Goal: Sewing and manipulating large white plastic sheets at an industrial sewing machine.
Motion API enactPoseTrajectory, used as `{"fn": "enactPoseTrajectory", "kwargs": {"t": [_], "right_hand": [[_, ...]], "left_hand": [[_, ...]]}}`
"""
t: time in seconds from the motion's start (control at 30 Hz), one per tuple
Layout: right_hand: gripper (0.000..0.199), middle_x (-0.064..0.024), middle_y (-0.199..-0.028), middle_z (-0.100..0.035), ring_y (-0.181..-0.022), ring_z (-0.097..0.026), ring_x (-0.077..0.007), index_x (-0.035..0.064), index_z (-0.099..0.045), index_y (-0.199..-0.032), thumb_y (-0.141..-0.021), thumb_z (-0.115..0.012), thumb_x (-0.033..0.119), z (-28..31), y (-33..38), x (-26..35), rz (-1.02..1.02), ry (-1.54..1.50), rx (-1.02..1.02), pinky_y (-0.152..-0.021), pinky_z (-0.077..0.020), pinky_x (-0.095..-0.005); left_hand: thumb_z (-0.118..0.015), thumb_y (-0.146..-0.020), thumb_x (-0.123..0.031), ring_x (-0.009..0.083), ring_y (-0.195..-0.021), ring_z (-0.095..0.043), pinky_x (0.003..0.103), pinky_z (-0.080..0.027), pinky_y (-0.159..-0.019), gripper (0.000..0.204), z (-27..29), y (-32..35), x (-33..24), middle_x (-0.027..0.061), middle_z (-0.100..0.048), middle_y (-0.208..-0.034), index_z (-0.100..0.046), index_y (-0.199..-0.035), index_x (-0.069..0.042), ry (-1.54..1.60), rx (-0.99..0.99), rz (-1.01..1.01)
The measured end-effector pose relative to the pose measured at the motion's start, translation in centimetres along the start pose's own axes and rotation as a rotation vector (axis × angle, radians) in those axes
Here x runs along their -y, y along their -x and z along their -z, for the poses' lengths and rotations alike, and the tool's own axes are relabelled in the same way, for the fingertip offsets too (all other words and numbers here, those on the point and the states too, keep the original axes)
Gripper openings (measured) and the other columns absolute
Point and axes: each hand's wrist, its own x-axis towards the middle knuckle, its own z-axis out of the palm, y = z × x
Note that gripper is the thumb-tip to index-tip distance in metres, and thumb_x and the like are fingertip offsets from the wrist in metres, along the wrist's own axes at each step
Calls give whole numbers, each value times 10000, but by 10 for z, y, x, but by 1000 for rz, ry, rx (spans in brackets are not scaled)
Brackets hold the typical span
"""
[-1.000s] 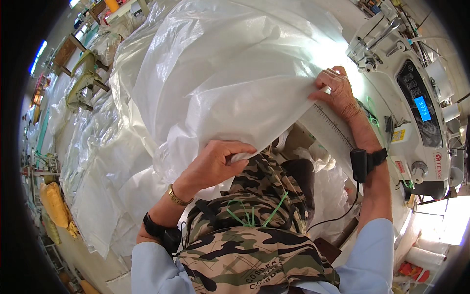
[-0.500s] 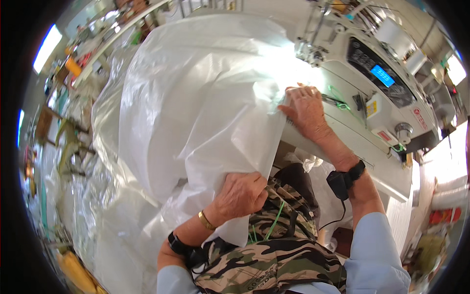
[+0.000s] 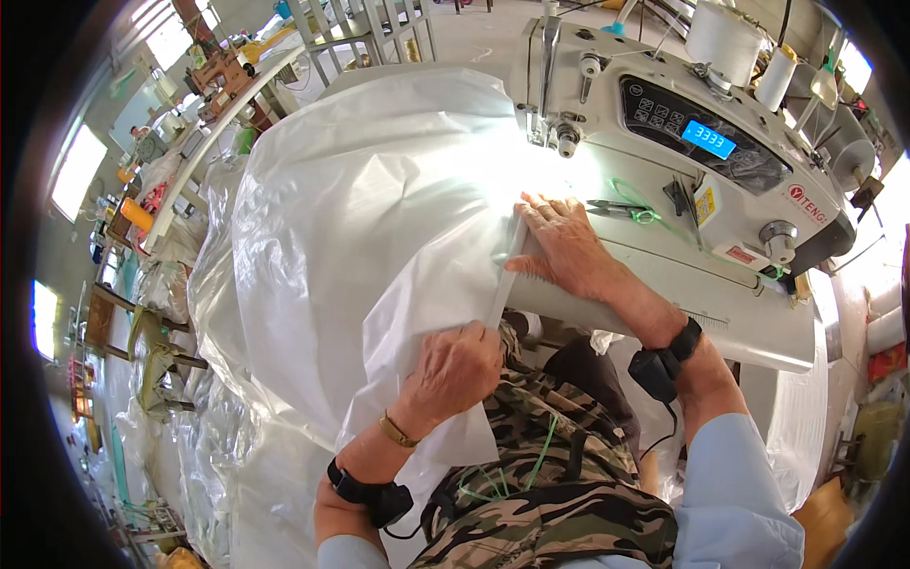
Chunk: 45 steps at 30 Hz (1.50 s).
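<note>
A large sheet of white translucent plastic (image 3: pixel 341 199) spreads over the sewing machine's bed and falls toward my lap. My left hand (image 3: pixel 457 368) is closed in a fist around its near right edge. Farther up the same edge, my right hand (image 3: pixel 569 248) lies palm down, fingers stretched and thumb apart, pressing on the folded border. Its fingertips are just on the near side of the presser area of the white sewing machine (image 3: pixel 597 119). Bright lamp glare hides the needle and the sheet beneath it. Small green-handled scissors (image 3: pixel 626 211) lie right of my right hand.
A blue display (image 3: pixel 709 139) glows on the machine head. Thread cones (image 3: pixel 725 43) stand behind it. At left lie heaps of clear plastic (image 3: pixel 213 455) and a wooden chair (image 3: pixel 152 351). A grey metal chair (image 3: pixel 365 33) stands at the back. Green threads (image 3: pixel 542 441) lie on my camouflage apron.
The view has shifted, so the machine appears lower and farther left. My left hand, still gripping the sheet, is nearer to my right hand and the machine. The right hand stays on the border.
</note>
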Motion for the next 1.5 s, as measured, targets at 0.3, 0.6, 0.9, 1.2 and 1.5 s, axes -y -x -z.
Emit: {"fn": "enactPoseTrajectory", "kwargs": {"t": [0.3,0.6,0.9,1.2,1.5], "right_hand": [[814,-252,-1458,-410,-1367,-376,-359,-95,-409,-1382,-916,-503,566,1,0,-2,-5,-48,1,-1118,-222,-516],[509,-200,-1368,-511,-1294,-465,-315,-52,-448,-1362,-939,-493,227,-8,-1,-5,-82,-34,-66,-1091,-285,-524],[405,-171,-1238,-563,-1207,-486,-317,-29,-519,-1251,-916,-512,197,-10,-5,3,-222,-134,-133,-1046,-327,-519],[419,-206,-1133,-616,-1114,-554,-329,-62,-563,-1152,-879,-609,252,-11,-1,-6,-180,-55,-269,-957,-434,-430],[177,-171,-826,-654,-793,-651,-356,37,-647,-921,-917,-600,208,-29,96,107,-174,-732,-294,-718,-520,-437]], "left_hand": [[-594,-775,-89,356,-589,-598,456,-480,-569,85,-15,-69,25,141,-573,-696,-587,-728,-19,-92,104,2],[-574,-785,-74,421,-665,-624,475,-507,-646,178,-24,-145,34,247,-612,-690,-611,-646,32,-202,103,46],[-621,-816,-144,404,-882,-649,440,-512,-818,268,-26,-156,50,233,-680,-918,-686,-1023,13,-4,44,200],[-668,-826,-187,309,-1125,-602,414,-366,-1081,442,-2,-38,83,160,-646,-1210,-604,-1245,-62,-163,-119,-71],[-655,-837,-142,349,-1036,-631,413,-507,-904,359,-13,-33,149,160,-667,-1125,-615,-1175,-26,188,-270,-22]]}}
